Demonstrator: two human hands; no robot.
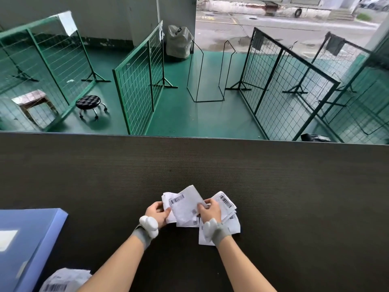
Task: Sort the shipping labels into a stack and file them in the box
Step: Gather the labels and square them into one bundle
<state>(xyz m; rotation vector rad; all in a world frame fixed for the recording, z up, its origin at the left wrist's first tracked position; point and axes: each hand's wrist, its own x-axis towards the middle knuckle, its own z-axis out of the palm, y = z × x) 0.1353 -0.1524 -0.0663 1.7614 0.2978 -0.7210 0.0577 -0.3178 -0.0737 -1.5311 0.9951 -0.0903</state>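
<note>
Nearby, blue box [27, 239] closed, shipping labels [185, 207] in both hands.

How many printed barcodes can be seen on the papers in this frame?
3: one on the label held between both hands, one on the label right of the right hand, one on the package at bottom left. Overlapped labels may hide more.

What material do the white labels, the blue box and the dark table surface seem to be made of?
White barcode labels: thin matte paper, creased and curling.
Flat blue box: probably smooth plastic, with a slight sheen and translucent edge.
Dark table surface: apparently a woven or textured mat, with a fine grid pattern.
</note>
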